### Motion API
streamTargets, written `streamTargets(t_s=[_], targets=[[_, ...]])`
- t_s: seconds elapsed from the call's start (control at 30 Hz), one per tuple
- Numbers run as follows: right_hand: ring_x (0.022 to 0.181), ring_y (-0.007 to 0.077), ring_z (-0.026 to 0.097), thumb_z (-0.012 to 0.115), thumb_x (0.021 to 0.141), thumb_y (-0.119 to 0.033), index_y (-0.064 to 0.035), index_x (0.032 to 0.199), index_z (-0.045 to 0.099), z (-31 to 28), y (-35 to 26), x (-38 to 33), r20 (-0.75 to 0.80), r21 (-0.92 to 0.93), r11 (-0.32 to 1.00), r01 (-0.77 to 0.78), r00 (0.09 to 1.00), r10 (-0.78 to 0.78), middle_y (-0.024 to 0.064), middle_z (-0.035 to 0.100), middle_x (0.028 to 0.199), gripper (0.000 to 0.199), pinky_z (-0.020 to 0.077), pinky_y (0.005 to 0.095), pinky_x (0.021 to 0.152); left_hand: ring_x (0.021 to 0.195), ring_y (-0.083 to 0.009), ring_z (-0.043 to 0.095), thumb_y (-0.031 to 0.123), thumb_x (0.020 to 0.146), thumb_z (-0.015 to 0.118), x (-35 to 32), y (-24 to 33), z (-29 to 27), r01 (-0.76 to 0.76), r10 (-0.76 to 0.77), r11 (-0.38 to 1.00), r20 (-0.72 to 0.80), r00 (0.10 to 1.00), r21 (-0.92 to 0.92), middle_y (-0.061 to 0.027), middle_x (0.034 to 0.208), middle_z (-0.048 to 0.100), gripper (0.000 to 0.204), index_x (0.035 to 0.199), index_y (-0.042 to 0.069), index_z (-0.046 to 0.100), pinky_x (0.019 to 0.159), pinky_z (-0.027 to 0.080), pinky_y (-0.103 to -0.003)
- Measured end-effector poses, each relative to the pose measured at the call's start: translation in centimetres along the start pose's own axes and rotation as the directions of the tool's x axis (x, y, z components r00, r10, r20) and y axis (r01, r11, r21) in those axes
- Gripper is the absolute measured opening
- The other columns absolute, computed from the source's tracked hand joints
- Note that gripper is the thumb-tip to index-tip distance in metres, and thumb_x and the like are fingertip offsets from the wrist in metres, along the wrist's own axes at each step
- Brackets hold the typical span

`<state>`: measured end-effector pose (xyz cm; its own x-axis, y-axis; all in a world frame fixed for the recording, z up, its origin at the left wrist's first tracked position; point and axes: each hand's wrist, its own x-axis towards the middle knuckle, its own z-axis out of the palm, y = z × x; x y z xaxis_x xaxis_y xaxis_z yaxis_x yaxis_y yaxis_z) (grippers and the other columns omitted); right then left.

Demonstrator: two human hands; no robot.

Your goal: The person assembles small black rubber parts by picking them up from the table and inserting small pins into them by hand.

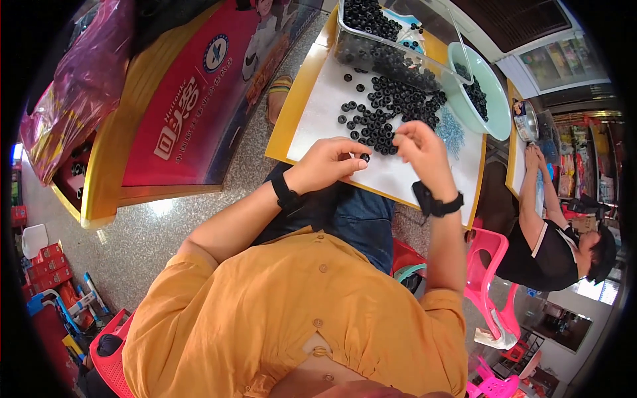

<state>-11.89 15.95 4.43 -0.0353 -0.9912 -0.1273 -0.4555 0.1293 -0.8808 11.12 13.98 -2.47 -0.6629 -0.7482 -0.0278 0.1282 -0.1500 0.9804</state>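
Observation:
My left hand (330, 161) is at the near edge of a white-topped table (317, 124), pinching a small round black piece (364, 158) with a hole through it between thumb and fingers. To its right, my right hand (424, 154) hovers over the near side of a loose pile of black ring-shaped pieces (385, 109). Its thumb and fingers are curled together; what they hold, if anything, is too small to make out. Beside that hand lies a scatter of tiny light-blue pieces (450, 134). Each wrist wears a black strap.
A clear plastic bin (340, 46) full of black pieces stands at the table's far side. Right of it, a pale green basin (494, 109) holds more. A red-panelled counter (192, 99) is on the left. Another person (554, 249) works at a table on the right, near a pink chair (488, 265).

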Motion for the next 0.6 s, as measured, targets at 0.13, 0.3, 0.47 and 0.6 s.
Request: streamTargets(t_s=[0.13,0.3,0.47,0.6], targets=[[0.073,0.0071,0.059,0.065,0.09,-0.004,-0.0005,0.103,0.063,3.3,0.1,-4.5,0.005,0.354,0.935,0.014,1.0,-0.017,0.0011,0.063,0.087,0.013,0.0478,0.0211,0.063,0.069,-0.0073,0.059,0.012,0.092,0.068,-0.4,0.5,0.4,-0.092,0.091,0.994,0.018,0.996,0.057,-0.0024,0.089,0.06,0.026,0.116,0.002,0.068,0.061,0.05,-0.022],[0.073,0.0082,0.06,0.067,0.091,-0.004,0.0006,0.109,0.066,5.1,0.6,-7.3,-0.119,0.414,0.906,0.089,0.992,-0.043,0.0025,0.064,0.088,0.019,0.0492,0.0212,0.064,0.07,-0.0087,0.061,0.01,0.092,0.067,-1.0,1.2,1.0,-0.149,0.147,0.987,0.045,0.988,0.055,-0.0043,0.091,0.06,0.026,0.116,0.001,0.067,0.062,0.05,-0.022],[0.075,0.0093,0.06,0.065,0.091,-0.002,0.0022,0.108,0.067,5.8,1.1,-8.0,-0.23,0.42,0.878,0.228,0.963,-0.141,0.0065,0.064,0.098,0.017,0.0503,0.0218,0.066,0.069,-0.0091,0.061,0.01,0.092,0.066,-1.3,1.8,1.2,-0.164,0.157,0.983,0.077,0.985,0.084,-0.0056,0.095,0.061,0.026,0.117,0.001,0.067,0.062,0.049,-0.023],[0.076,0.0103,0.061,0.065,0.091,0.0,0.0028,0.108,0.067,6.6,1.3,-8.1,-0.301,0.396,0.867,0.303,0.935,-0.189,0.009,0.063,0.105,0.018,0.0509,0.0222,0.068,0.069,-0.0095,0.061,0.009,0.092,0.067,-1.2,1.6,1.3,-0.2,0.189,0.97,0.089,0.978,0.137,-0.0062,0.096,0.062,0.026,0.116,0.0,0.067,0.061,0.049,-0.023]])
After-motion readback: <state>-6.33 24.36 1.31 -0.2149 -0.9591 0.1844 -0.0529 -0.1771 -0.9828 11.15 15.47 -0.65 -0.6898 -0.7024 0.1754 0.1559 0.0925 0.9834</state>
